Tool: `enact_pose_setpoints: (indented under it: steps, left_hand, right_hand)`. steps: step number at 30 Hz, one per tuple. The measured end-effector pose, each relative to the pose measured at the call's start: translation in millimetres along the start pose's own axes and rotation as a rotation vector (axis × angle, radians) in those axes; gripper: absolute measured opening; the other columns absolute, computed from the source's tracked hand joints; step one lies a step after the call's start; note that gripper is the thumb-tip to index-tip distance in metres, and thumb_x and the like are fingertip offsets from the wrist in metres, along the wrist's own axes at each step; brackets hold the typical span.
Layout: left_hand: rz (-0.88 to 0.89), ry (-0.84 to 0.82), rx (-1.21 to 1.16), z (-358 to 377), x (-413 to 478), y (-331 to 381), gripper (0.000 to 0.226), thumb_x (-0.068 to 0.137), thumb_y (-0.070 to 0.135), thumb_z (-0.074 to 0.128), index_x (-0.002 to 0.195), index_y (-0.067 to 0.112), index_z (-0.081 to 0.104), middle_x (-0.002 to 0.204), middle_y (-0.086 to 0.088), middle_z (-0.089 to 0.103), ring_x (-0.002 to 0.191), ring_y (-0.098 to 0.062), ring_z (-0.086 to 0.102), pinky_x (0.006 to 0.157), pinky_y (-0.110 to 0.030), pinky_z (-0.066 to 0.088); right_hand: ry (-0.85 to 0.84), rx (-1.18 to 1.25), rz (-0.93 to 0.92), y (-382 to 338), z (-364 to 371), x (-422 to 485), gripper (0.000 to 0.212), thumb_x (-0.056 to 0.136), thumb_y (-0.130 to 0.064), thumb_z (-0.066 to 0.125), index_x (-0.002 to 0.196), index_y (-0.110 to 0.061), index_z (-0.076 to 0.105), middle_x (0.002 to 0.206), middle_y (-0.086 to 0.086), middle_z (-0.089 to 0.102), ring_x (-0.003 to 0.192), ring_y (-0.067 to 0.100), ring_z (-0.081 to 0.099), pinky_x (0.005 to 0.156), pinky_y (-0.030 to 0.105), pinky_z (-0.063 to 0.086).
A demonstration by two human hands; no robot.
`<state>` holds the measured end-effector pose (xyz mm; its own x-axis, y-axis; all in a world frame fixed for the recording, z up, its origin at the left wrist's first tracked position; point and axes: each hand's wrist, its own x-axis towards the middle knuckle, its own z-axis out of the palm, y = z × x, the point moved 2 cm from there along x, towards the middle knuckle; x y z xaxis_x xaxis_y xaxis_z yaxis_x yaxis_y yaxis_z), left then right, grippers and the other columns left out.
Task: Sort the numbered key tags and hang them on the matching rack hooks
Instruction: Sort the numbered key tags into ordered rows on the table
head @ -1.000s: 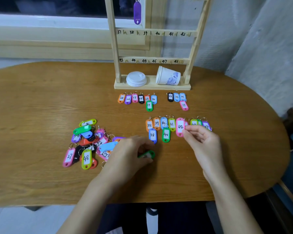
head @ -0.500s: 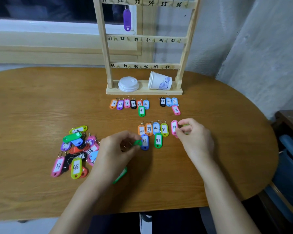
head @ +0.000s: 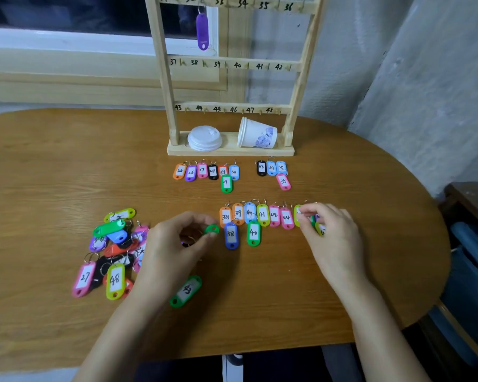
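While both forearms enter from the bottom edge of the frame, a loose green tag (head: 186, 290) lies on the wooden table (head: 39, 175) at lower centre, just beside the left forearm; its number is too blurred to read. In the lower left sits the unsorted pile (head: 113, 244) of tags, with a pink 27 and a yellow-green 48 nearest. At mid-frame the left hand (head: 174, 244) has thumb and forefinger curled, pinching a small green tag (head: 211, 230) just left of a blue 38. At centre right, the right hand (head: 334, 238) curls its fingers over the right end of the sorted row (head: 262, 215), pinching a yellow-green tag (head: 298, 213) beside the pink 44. That row reads 38, 39, 40, 41, 42, 44, with the blue 38 and a green 40 below it. Farther up lie two shorter groups, the 25–30 group (head: 204, 172) and the 33–35 group (head: 272, 169). Behind them stands the wooden rack (head: 163, 78), with a white lid (head: 204, 137) and a tipped paper cup (head: 257, 133) on its base and one purple tag (head: 202, 31) hanging near the top.
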<state>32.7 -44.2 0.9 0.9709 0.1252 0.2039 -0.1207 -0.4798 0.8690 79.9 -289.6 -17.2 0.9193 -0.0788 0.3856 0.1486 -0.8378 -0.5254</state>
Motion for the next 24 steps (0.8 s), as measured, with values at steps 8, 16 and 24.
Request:
enact_pose_setpoints:
  steps: [8, 16, 24]
  left_hand:
    - [0.002, -0.004, 0.005, 8.7, 2.9, -0.5, 0.017, 0.079, 0.006, 0.073, 0.087, 0.021, 0.071, 0.073, 0.007, 0.070, 0.063, -0.007, 0.064, 0.056, -0.016, 0.050]
    - [-0.004, -0.011, -0.011, 8.4, 2.3, -0.6, 0.018, 0.078, 0.005, 0.073, 0.084, 0.022, 0.070, 0.073, 0.015, 0.069, 0.058, -0.003, 0.061, 0.053, -0.010, 0.044]
    - [0.006, -0.027, 0.013, 13.7, 1.8, 1.7, 0.021, 0.078, 0.007, 0.073, 0.086, 0.026, 0.069, 0.075, 0.010, 0.070, 0.067, -0.003, 0.064, 0.058, -0.014, 0.050]
  right_hand:
    - [-0.281, -0.258, -0.139, 4.8, 2.1, -21.3, 0.050, 0.089, -0.057, 0.039, 0.132, -0.034, 0.051, 0.142, -0.014, 0.042, 0.135, 0.010, 0.029, 0.107, 0.039, 0.032]
    - [-0.271, -0.315, -0.152, 12.6, -1.5, -21.7, 0.062, 0.087, -0.067, 0.019, 0.132, -0.038, 0.049, 0.140, -0.014, 0.045, 0.134, 0.009, 0.031, 0.107, 0.036, 0.030]
    - [-0.212, -0.274, -0.188, 27.2, -10.6, -17.8, 0.048, 0.091, -0.058, 0.035, 0.128, -0.033, 0.055, 0.137, -0.014, 0.048, 0.130, 0.010, 0.036, 0.102, 0.036, 0.035]
